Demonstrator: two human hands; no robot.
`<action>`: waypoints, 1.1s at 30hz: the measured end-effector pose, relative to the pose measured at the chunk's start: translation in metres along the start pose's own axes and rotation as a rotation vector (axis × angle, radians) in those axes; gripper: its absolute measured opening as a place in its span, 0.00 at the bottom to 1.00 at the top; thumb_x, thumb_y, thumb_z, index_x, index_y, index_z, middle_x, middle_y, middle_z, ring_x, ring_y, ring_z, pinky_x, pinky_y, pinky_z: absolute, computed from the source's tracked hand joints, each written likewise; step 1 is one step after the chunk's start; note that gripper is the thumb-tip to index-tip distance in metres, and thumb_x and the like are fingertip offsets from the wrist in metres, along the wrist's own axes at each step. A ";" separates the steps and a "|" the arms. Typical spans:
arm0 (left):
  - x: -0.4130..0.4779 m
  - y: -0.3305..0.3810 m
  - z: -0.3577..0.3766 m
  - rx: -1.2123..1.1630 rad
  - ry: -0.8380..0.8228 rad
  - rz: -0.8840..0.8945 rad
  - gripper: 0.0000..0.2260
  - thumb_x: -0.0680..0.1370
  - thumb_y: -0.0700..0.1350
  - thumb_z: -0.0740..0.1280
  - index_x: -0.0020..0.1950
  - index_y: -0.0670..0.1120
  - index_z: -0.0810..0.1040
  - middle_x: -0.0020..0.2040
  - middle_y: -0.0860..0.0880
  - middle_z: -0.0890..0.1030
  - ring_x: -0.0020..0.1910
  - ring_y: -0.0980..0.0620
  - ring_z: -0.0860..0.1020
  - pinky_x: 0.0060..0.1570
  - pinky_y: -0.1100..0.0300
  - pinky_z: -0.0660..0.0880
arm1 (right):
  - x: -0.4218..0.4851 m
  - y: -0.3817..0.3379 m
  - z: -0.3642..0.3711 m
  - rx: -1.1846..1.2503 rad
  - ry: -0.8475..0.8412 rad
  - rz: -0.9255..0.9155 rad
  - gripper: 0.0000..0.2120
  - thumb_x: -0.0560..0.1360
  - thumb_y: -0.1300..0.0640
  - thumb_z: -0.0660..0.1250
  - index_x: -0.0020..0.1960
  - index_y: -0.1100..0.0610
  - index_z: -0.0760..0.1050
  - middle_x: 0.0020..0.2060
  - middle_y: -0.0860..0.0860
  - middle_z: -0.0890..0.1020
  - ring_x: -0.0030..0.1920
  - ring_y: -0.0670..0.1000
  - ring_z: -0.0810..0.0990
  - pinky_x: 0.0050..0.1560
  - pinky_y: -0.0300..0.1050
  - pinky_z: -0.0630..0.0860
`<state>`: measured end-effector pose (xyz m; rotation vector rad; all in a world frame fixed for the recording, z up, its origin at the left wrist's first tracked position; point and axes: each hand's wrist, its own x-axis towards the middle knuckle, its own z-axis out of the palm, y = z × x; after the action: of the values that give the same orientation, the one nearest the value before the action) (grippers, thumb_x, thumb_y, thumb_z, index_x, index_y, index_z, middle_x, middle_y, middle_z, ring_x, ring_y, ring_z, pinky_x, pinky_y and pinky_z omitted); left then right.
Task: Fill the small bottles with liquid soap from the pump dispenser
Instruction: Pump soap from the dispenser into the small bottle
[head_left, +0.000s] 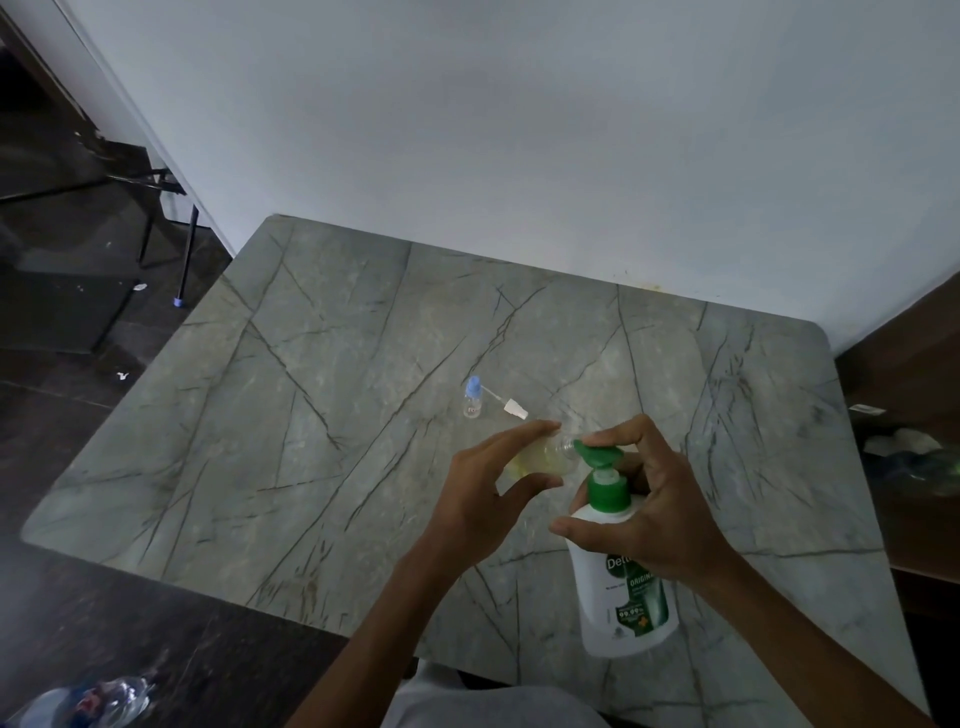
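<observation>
View from above of a person's two bare hands working at a white dispenser (623, 597) with a green label, standing on a grey veined stone table (311, 415) close to its near edge. The right hand (654, 509) grips the top of the dispenser: its fingers curl over the green pump head (600, 453) from behind, and the thumb lies against the white shoulder below the green collar, so the hand is closed round the pump and neck. Just left of the dispenser, the left hand (488, 488) holds a small clear bottle (540, 457) on its side, fingers lying along its upper side and thumb curled under it. The bottle is partly filled with pale yellow liquid. Its open mouth points right and meets the tip of the pump spout; whether they actually touch cannot be told. Beyond the dispenser and to its left, a second bottle (473, 399), small and clear with a blue top, stands upright on the table apart from both hands. A white cap (515, 409) with a thin tube lies on its side just beside it, between it and the dispenser. A pale wall rises behind the table's far edge, well beyond the dispenser.
</observation>
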<state>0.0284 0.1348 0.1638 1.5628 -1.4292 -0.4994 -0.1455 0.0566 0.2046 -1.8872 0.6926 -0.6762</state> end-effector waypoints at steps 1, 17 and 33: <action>0.001 0.000 -0.001 -0.002 0.005 0.003 0.22 0.73 0.47 0.73 0.66 0.51 0.75 0.61 0.57 0.79 0.58 0.67 0.76 0.56 0.74 0.70 | 0.000 0.000 0.000 -0.002 -0.006 0.005 0.32 0.58 0.48 0.81 0.56 0.44 0.68 0.38 0.46 0.85 0.36 0.47 0.85 0.37 0.38 0.80; 0.000 0.000 0.000 -0.010 -0.009 0.031 0.21 0.73 0.45 0.74 0.66 0.47 0.76 0.61 0.55 0.80 0.58 0.64 0.77 0.57 0.73 0.70 | -0.002 -0.002 0.003 0.028 0.046 0.013 0.29 0.58 0.49 0.81 0.53 0.48 0.69 0.36 0.47 0.85 0.34 0.47 0.85 0.35 0.43 0.81; 0.004 -0.001 0.001 0.006 0.010 0.019 0.22 0.74 0.48 0.71 0.67 0.51 0.73 0.61 0.59 0.76 0.59 0.73 0.72 0.58 0.75 0.69 | -0.001 0.002 0.001 0.020 0.008 0.010 0.33 0.58 0.51 0.82 0.57 0.49 0.67 0.37 0.48 0.85 0.35 0.48 0.85 0.36 0.42 0.81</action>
<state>0.0293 0.1310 0.1631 1.5531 -1.4380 -0.4751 -0.1455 0.0569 0.2021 -1.8629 0.6972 -0.6824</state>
